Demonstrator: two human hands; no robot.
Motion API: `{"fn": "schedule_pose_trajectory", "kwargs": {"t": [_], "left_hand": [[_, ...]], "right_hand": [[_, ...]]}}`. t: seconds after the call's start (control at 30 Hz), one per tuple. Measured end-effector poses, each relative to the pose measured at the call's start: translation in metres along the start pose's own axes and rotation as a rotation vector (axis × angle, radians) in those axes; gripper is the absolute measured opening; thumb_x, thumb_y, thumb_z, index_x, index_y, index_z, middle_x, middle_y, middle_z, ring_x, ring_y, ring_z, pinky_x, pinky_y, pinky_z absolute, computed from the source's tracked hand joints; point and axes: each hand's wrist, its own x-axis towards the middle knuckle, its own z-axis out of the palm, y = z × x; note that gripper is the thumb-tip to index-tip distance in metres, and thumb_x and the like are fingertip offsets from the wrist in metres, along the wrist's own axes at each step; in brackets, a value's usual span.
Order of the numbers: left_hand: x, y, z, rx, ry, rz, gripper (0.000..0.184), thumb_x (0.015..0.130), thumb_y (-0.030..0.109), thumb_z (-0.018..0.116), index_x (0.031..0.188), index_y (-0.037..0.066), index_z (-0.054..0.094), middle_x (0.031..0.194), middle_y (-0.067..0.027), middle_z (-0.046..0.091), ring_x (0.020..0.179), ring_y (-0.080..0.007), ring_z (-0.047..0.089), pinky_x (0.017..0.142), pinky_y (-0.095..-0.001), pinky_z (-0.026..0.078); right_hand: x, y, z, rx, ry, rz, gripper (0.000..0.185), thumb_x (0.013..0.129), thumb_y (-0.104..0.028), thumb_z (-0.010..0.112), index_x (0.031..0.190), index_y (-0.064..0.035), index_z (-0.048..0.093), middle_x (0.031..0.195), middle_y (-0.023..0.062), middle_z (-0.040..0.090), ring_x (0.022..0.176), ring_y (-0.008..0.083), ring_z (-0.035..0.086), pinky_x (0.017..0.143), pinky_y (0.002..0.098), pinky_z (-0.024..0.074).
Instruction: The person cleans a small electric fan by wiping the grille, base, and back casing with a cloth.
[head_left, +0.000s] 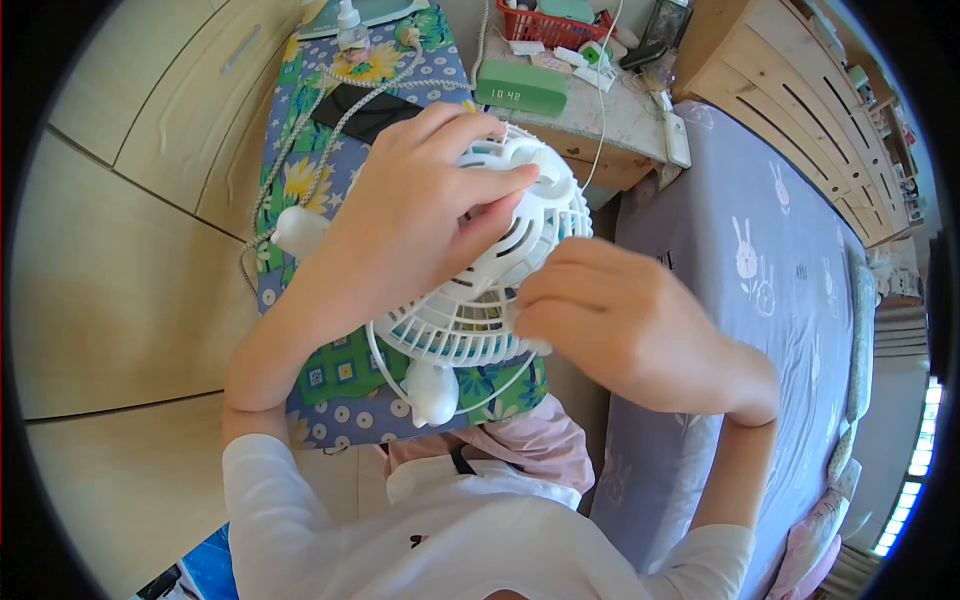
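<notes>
A white fan (455, 325) with a slatted round cage lies on the patterned cloth-covered board (345, 425). My left hand (420, 200) rests over the fan's back housing, its fingers bent around the top and the thumb beside them on the white plastic. At the cage's right edge, my right hand (620, 320) has its fingers pressed together in a pinch; what they hold, if anything, is hidden. A white rounded foot (432, 393) shows below the cage, and another white rounded part (299, 233) sticks out left of my left forearm. A thin white cable loops below the cage.
Behind the fan lie a black phone (365, 112), a braided cord (300, 190), a small bottle (350, 28) and an iron (385, 12). A green clock (521, 88) and a red basket (548, 30) stand on the side table. A bed (760, 300) is at right, cabinets (120, 280) at left.
</notes>
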Motion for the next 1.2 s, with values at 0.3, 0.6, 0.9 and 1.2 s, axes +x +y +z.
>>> {"fn": "schedule_pose_trajectory", "kwargs": {"t": [0.3, 0.6, 0.9, 1.2], "left_hand": [[-0.004, -0.006, 0.003, 0.019, 0.016, 0.046, 0.028, 0.074, 0.005, 0.065, 0.101, 0.009, 0.069, 0.109, -0.0130, 0.059, 0.101, -0.0302, 0.054, 0.083, -0.0355, 0.044], [-0.002, -0.007, 0.007, 0.021, 0.039, 0.011, 0.029, 0.073, 0.005, 0.065, 0.101, 0.008, 0.069, 0.109, -0.0134, 0.059, 0.100, -0.0303, 0.054, 0.083, -0.0360, 0.044], [0.004, -0.007, 0.010, -0.007, 0.003, 0.085, 0.025, 0.075, 0.006, 0.066, 0.100, 0.008, 0.070, 0.108, -0.0149, 0.059, 0.100, -0.0306, 0.054, 0.085, -0.0367, 0.043], [-0.003, -0.002, 0.011, 0.071, 0.061, 0.012, 0.026, 0.078, 0.009, 0.066, 0.103, 0.010, 0.069, 0.107, -0.0142, 0.060, 0.101, -0.0309, 0.054, 0.085, -0.0360, 0.043]], "right_hand": [[0.018, -0.007, -0.009, -0.276, -0.161, 0.305, 0.019, 0.063, 0.001, 0.065, 0.079, -0.0033, 0.055, 0.076, 0.0080, 0.053, 0.075, 0.0276, 0.055, 0.063, 0.0363, 0.0462], [0.018, 0.007, 0.002, -0.078, -0.164, 0.155, 0.019, 0.064, 0.003, 0.065, 0.079, -0.0028, 0.056, 0.079, 0.0082, 0.055, 0.071, 0.0285, 0.057, 0.060, 0.0365, 0.0462], [0.015, -0.006, -0.009, -0.230, -0.302, 0.187, 0.018, 0.063, -0.001, 0.059, 0.079, -0.0031, 0.051, 0.080, 0.0084, 0.050, 0.075, 0.0269, 0.051, 0.062, 0.0336, 0.0448], [0.016, 0.011, 0.003, -0.252, -0.148, -0.012, 0.019, 0.063, 0.000, 0.061, 0.079, -0.0030, 0.051, 0.078, 0.0087, 0.052, 0.077, 0.0289, 0.054, 0.063, 0.0340, 0.0452]]}}
